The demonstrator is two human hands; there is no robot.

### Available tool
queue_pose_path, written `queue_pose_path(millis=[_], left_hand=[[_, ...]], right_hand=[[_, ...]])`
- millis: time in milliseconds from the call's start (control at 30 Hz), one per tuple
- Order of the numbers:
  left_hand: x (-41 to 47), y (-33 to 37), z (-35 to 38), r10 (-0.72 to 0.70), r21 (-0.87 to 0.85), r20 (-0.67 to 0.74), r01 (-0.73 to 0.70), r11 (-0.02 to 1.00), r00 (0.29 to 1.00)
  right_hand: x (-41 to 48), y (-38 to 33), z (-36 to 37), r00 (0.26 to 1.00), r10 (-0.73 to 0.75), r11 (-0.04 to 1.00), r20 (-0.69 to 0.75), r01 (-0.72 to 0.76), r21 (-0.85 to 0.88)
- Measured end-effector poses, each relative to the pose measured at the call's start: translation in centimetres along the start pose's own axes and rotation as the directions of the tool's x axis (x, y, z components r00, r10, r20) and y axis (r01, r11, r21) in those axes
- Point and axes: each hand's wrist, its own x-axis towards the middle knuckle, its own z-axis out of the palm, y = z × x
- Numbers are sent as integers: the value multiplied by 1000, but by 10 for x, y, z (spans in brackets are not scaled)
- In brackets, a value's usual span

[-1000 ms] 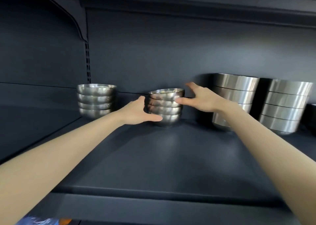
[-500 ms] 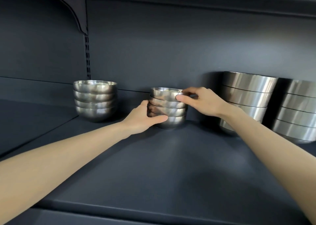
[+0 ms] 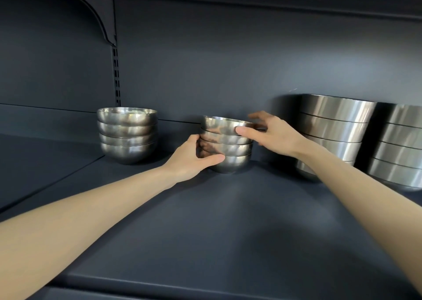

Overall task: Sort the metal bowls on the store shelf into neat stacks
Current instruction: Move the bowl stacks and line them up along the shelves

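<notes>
- Steel small-bowl stack (image 3: 233,147) is in the left hand (image 3: 194,159) grip: fingers curled round its left side, thumb across the bottom bowl. Probably bracing the stack so it can't slide.
- Right hand (image 3: 276,135) grip is loose. A straight thumb presses the top bowl (image 3: 219,126) front wall; the fingers are splayed and blurred behind the rim, contact there unclear. Looks like it's nudging that bowl square.
- Top bowl sits slightly tilted. The stack is four bowls, mid-shelf (image 3: 228,219), near the back wall (image 3: 228,60).
- Matching four-bowl stack (image 3: 127,135) stands well apart to the left. Near large-bowl stack (image 3: 333,126) is just behind the right wrist, far large-bowl stack (image 3: 402,144) beside it.
- Versus half a second ago: right fingers were curled over the top rim, now spread off it. Left hand is in the same hold, stack in the same spot.
</notes>
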Motion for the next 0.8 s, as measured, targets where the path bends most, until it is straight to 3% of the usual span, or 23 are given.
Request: queue_pose_path(millis=[167,800], left_hand=[[1,-1,-2,-61,-5,16,61,998,998],[6,-7,0,-59,-119,25,62,991,998]], right_hand=[[1,3,8,994,95,993,50,-98,69],[2,9,12,999,53,972,12,-54,229]])
